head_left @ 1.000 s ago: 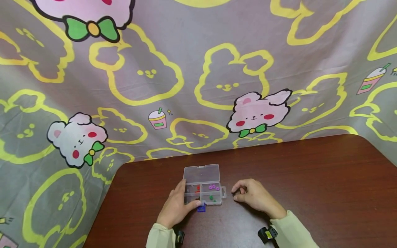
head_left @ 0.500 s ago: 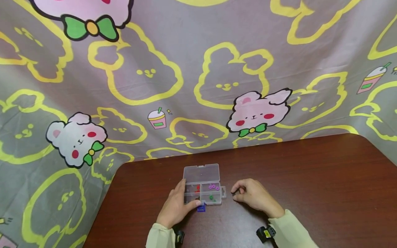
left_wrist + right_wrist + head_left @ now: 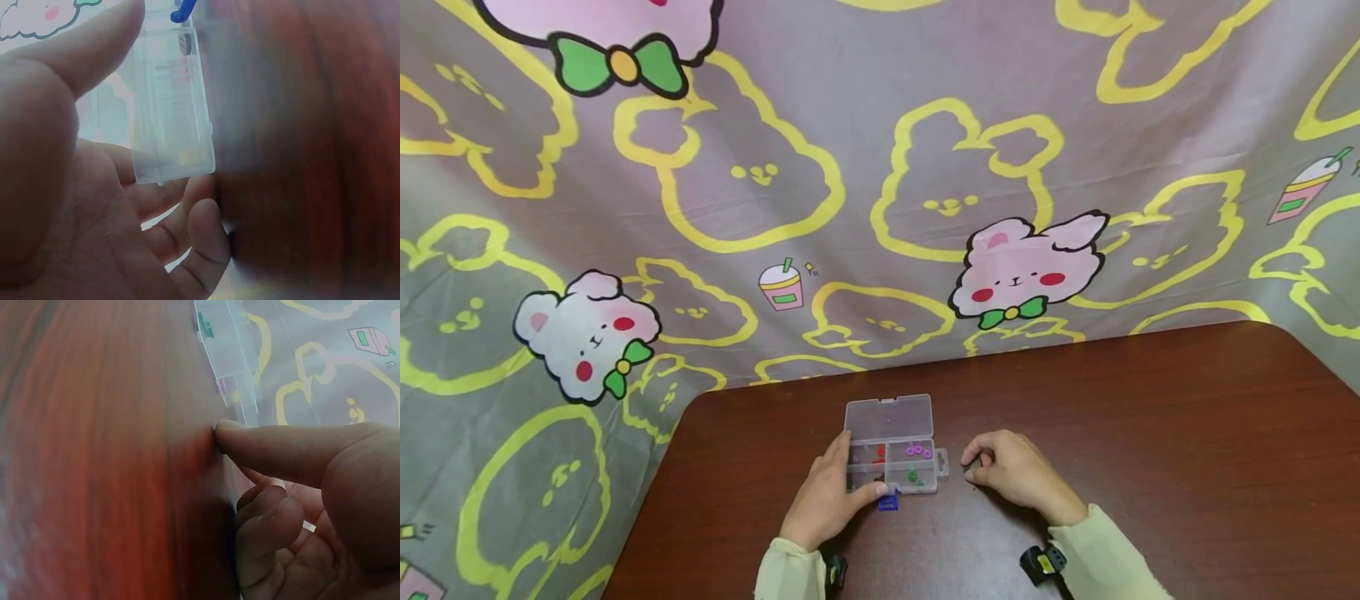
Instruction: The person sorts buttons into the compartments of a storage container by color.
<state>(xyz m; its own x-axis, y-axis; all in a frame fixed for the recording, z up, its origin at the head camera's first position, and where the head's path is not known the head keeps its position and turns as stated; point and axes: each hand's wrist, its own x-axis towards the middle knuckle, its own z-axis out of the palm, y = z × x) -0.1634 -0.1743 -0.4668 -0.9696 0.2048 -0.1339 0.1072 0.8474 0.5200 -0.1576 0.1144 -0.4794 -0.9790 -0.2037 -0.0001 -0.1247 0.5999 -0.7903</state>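
A clear plastic compartment box (image 3: pixel 912 490) lies on the table, its lid (image 3: pixel 889 419) swung back. Inside are red pieces (image 3: pixel 880 454), purple rings (image 3: pixel 918 450) and green pieces (image 3: pixel 913 475) in separate compartments. My left hand (image 3: pixel 823 504) grips the box's left end, thumb along the front edge beside the blue latch (image 3: pixel 888 502). In the left wrist view the fingers wrap its end wall (image 3: pixel 175 169). To the right of the box, my right hand (image 3: pixel 1018 471) pinches a tiny black piece (image 3: pixel 219 439) close to the tabletop; the thumb mostly hides it.
The brown wooden table (image 3: pixel 1135 433) stretches away to the right. Behind it hangs a grey cloth (image 3: pixel 865 208) printed with cartoon bears. A hanging tab (image 3: pixel 942 462) sticks out from the box's right side. A dark speck (image 3: pixel 975 487) shows just below the right thumb.
Both hands and the box stay almost where they were. The head view has shifted very slightly, and a dark speck shows more plainly below the right thumb.
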